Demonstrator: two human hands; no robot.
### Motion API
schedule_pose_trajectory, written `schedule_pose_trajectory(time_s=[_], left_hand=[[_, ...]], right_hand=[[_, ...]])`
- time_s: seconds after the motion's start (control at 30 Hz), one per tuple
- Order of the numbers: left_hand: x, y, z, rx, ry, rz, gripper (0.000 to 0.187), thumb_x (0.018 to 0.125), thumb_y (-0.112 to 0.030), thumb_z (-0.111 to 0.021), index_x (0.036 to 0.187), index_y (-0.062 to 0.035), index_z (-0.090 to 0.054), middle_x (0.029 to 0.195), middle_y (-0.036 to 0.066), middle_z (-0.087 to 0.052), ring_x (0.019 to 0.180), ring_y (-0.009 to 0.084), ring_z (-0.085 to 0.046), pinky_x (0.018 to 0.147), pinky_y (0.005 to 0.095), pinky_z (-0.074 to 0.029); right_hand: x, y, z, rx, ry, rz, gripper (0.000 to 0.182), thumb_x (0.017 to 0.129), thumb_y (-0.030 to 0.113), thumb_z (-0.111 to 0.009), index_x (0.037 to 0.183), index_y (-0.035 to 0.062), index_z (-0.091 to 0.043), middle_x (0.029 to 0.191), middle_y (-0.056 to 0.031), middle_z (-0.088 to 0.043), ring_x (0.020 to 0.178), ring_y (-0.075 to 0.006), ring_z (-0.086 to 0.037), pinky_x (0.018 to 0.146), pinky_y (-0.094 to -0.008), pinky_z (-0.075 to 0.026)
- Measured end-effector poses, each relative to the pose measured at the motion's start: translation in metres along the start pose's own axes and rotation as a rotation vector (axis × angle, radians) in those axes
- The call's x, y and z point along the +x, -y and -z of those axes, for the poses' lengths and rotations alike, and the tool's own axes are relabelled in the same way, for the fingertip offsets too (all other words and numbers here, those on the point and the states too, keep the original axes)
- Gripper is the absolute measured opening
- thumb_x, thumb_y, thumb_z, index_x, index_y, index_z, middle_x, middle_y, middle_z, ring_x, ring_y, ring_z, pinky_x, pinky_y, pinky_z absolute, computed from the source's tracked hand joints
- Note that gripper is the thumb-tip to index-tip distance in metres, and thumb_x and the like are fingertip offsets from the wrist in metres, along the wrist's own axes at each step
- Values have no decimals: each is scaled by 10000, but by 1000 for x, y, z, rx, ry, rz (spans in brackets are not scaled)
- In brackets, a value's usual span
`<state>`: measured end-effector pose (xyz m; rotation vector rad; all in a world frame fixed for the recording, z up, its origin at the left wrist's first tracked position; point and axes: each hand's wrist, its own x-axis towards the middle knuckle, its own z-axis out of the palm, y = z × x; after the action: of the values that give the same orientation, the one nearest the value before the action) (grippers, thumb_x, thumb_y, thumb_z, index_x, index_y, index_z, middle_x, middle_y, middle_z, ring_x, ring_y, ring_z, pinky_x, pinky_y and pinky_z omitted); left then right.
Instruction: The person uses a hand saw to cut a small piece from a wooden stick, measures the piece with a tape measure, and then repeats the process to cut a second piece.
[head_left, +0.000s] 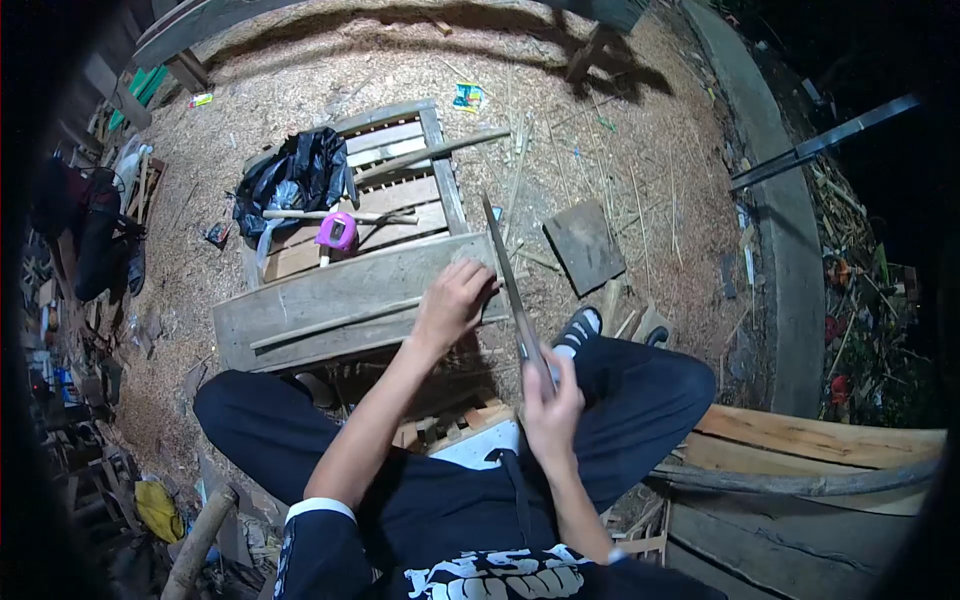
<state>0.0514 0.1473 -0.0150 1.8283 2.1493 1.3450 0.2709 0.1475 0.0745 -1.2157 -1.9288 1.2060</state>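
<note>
My right hand (551, 405) is wrapped around the handle of a machete (512, 285), a long narrow blade that points forward and slightly left. Its blade runs just beyond the right end of a grey wooden plank (350, 290). My left hand (457, 303) rests near that end with its fingers curled in. What it pinches is hidden under the fingers. A thin wooden strip (335, 323) lies along the plank, left of my left hand. Farther back on the plank's edge is a pink tape measure (337, 232).
A slatted wooden bench (448, 185) bears a black plastic bag (300, 180) and loose sticks. A square board (585, 247) lies on the shaving-covered ground at right. Boards and a pole (800, 484) stand beside my right leg. Another person (95, 230) is at far left.
</note>
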Motion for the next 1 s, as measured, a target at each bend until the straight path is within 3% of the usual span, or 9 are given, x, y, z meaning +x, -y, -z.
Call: schedule_pose_trajectory(time_s=[0.2, 0.33, 0.4, 0.47, 0.53, 0.63, 0.67, 0.73, 1.0], left_hand=[[6, 3, 1, -26, -17, 0, 204, 878, -58, -755, 1055, -1, -672, 992, 164, -651, 949, 381, -636, 821, 462, -522], [-1, 0, 0, 4, -5, -38, 219, 869, -54, -758, 1066, -1, -678, 1003, 162, -653, 954, 383, -640, 827, 467, -523], [1, 0, 3, 6, 5, -44, 204, 887, -54, -750, 1072, -2, -682, 996, 163, -654, 950, 384, -640, 823, 468, -524], [2, 0, 1, 7, -5, -36, 199, 894, -56, -747, 1074, -2, -682, 996, 164, -654, 947, 385, -638, 822, 469, -524], [0, 1, 2, 0, 18, -22, 194, 900, -58, -744, 1076, -2, -682, 996, 165, -655, 944, 387, -637, 820, 469, -524], [1, -2, 3, -9, 14, 3, 184, 909, -76, -747, 1055, 6, -670, 993, 167, -646, 941, 392, -632, 821, 472, -520], [2, -2, 6, -4, 14, -4, 184, 909, -76, -747, 1055, 6, -670, 993, 167, -646, 941, 392, -632, 821, 472, -520], [1, 0, 2, -13, 1, -14, 182, 914, -85, -745, 1053, 3, -666, 989, 168, -643, 935, 395, -630, 818, 479, -515], [-2, -3, 2, 3, 18, -38, 190, 910, -98, -757, 1055, -7, -672, 995, 156, -648, 949, 393, -634, 826, 475, -521]], right_hand=[[-42, -25, 25, -43, -17, 76, 329, 1012, 167, -694, 1277, -20, -638, 1037, -179, -776, 947, -263, -777, 835, -363, -588], [18, 0, -14, -16, -27, 95, 279, 1041, 174, -658, 1261, 3, -640, 974, -182, -755, 794, -212, -744, 722, -369, -563], [-4, 9, 7, 17, 44, -71, 294, 1038, 159, -655, 1273, -16, -626, 992, -160, -750, 811, -141, -691, 712, -352, -545], [-38, -16, 21, -22, -27, 101, 292, 1046, 177, -647, 1268, -13, -626, 1003, -163, -752, 811, -144, -693, 709, -354, -541], [-27, -7, 14, 6, -21, 22, 295, 1041, 176, -658, 1269, -9, -629, 1016, -151, -754, 846, -160, -704, 751, -349, -553], [19, 9, -7, -15, 60, -97, 298, 1006, 105, -680, 1261, -41, -628, 1140, -219, -751, 1085, -248, -746, 932, -368, -568], [8, 6, -5, -9, 56, -92, 298, 1006, 105, -680, 1261, -41, -628, 1140, -219, -751, 1085, -248, -746, 932, -368, -568], [-33, -11, 17, -48, -49, 101, 301, 1023, 169, -679, 1257, -11, -628, 998, -166, -748, 875, -140, -705, 794, -339, -557], [-19, 3, 19, 26, 12, -26, 286, 1028, 140, -669, 1259, -26, -641, 964, -115, -737, 866, -146, -692, 783, -324, -557]])
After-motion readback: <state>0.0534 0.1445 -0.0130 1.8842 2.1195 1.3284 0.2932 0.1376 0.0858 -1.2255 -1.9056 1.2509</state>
